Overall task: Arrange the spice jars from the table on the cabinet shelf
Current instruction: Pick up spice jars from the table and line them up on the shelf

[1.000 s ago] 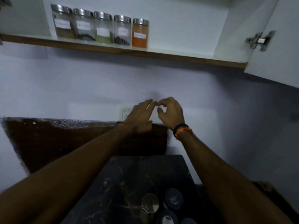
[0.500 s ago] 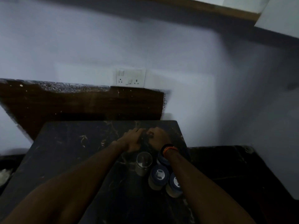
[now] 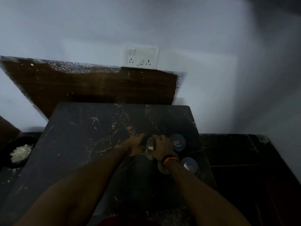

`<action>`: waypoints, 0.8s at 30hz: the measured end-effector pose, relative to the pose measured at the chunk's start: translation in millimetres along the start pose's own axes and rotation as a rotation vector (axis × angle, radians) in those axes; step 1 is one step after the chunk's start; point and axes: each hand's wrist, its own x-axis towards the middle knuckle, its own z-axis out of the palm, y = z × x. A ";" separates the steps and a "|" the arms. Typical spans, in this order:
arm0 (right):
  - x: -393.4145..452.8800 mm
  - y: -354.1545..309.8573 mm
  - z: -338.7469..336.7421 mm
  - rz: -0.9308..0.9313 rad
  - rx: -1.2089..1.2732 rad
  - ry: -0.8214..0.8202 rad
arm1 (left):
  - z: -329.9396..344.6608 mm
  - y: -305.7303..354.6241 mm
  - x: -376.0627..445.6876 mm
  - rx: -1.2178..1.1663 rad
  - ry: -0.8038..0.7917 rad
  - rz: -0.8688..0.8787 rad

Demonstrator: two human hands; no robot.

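Note:
A glass spice jar with a shiny steel lid (image 3: 150,143) stands on the dark marble table (image 3: 91,137). My left hand (image 3: 136,146) presses against its left side and my right hand (image 3: 162,148) wraps its right side and top. Two jars with dark blue lids stand close by: one (image 3: 178,142) just right of my right hand, another (image 3: 189,166) nearer me. A further jar (image 3: 162,168) is mostly hidden under my right wrist. The cabinet shelf is out of view.
A white switch and socket plate (image 3: 142,57) sits on the pale wall above a brown wooden panel (image 3: 91,85). A dark bowl with white scraps (image 3: 20,153) lies low at the left. A dark tiled surface (image 3: 241,160) extends right of the table.
The view dropped from the shelf to the table. Both hands came down from the wall and closed around the steel-lidded jar.

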 end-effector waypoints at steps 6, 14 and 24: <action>6.9 -3.0 13.6 0.053 0.035 -0.020 | 3.2 -5.2 -3.7 -0.143 -0.009 -0.031; 18.5 -7.3 -3.1 -0.006 0.219 0.004 | 11.5 -25.7 -14.5 -0.441 0.094 -0.115; 24.5 -18.6 -70.2 -0.274 0.659 -0.191 | 24.2 -33.4 -30.3 -1.405 0.212 -0.401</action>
